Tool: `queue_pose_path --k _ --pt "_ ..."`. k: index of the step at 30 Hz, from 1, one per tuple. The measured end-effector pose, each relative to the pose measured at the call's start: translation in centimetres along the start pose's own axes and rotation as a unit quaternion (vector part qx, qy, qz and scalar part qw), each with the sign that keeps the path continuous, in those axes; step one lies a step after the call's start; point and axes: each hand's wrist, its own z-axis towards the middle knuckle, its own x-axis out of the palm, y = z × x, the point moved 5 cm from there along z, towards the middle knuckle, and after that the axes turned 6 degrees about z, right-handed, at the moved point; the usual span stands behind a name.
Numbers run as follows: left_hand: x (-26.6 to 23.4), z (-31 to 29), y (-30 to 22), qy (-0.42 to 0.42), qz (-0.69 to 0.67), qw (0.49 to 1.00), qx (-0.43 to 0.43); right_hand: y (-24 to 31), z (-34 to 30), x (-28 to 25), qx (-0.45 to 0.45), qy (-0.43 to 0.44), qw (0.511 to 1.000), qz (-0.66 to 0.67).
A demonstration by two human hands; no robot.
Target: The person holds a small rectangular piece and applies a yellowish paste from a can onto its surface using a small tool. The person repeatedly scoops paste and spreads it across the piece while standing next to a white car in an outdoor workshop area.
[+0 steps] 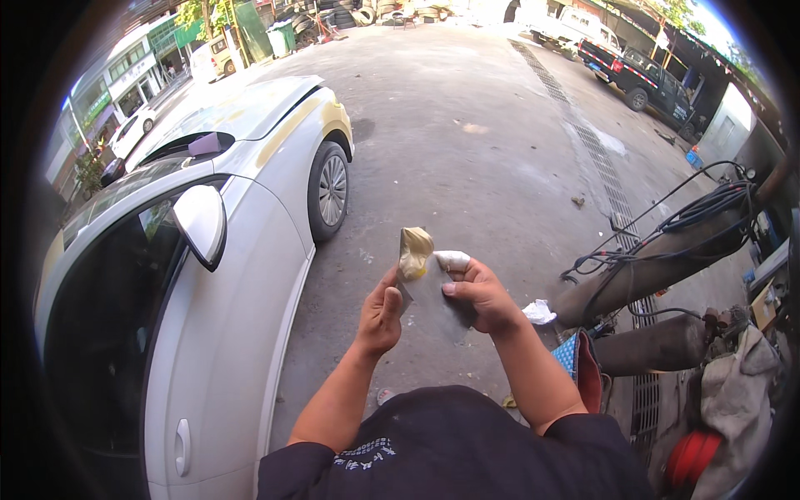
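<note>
In front of my body, my left hand (381,319) grips a thin grey putty scraper (407,293) between thumb and fingers. A lump of pale yellow body filler (416,250) sits on its upper end. To the right, my right hand (486,302) pinches a second flat grey scraper (454,310), its thumb pressed on the face. The two blades are close together and partly overlap in view; I cannot tell if they touch. A white wrapping (452,260) covers a fingertip of my right hand.
A white car (242,275) with yellowish patches stands at my left, a purple block (203,144) on its front. Right are gas cylinders (642,271) with black hoses, a grey cloth (737,392) and crumpled white paper (539,312). A drain grate (583,125) crosses the concrete; a dark pickup (637,79) stands beyond.
</note>
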Motion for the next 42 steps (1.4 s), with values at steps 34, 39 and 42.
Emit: queue_pose_path --k 34,39,42 --pt "-0.3 -2.1 -0.6 -0.044 -0.401 0.901 -0.160 1.6 -1.4 -4.9 -0.055 -0.008 0.998 -0.024" --pt "-0.3 -1.7 -1.8 -0.027 -0.362 0.925 -0.114 1.0 -4.0 -2.7 -0.050 0.013 0.998 -0.025" --pt "-0.2 -1.8 -1.1 -0.041 -0.302 0.947 -0.105 -0.6 -3.6 -1.6 -0.015 -0.027 0.990 -0.139"
